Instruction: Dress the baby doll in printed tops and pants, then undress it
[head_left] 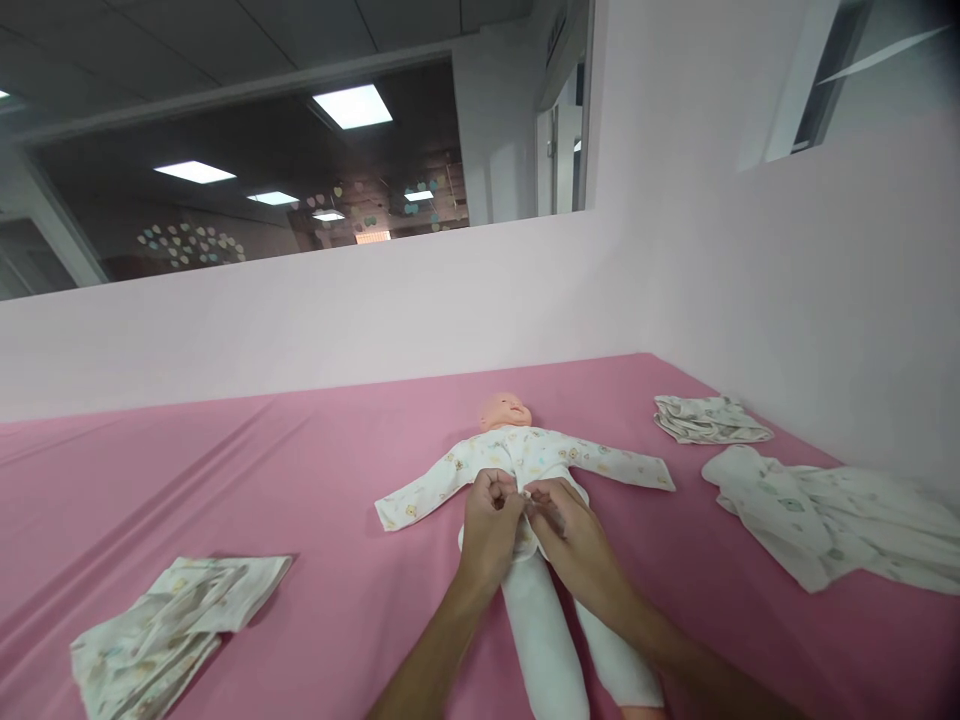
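Observation:
A baby doll (pixel 507 410) lies on its back, head away from me, on a pink sheet. It wears a white printed long-sleeved top (pixel 480 455), its sleeves spread out to both sides, and plain white leggings (pixel 541 630). Both my hands meet over the middle of the top's front. My left hand (pixel 491 515) pinches the fabric with thumb and fingertips. Close beside it, my right hand (pixel 561 515) is closed with its fingertips on the top's front too. The exact bit of cloth between the fingers is mostly hidden.
The pink sheet (pixel 300 480) covers a wide surface running to the white wall (pixel 375 320). Folded printed clothes (pixel 172 640) lie at the near left. A small folded garment (pixel 709 418) and a spread white garment (pixel 832 515) lie at the right. Above the wall is a window (pixel 262 170).

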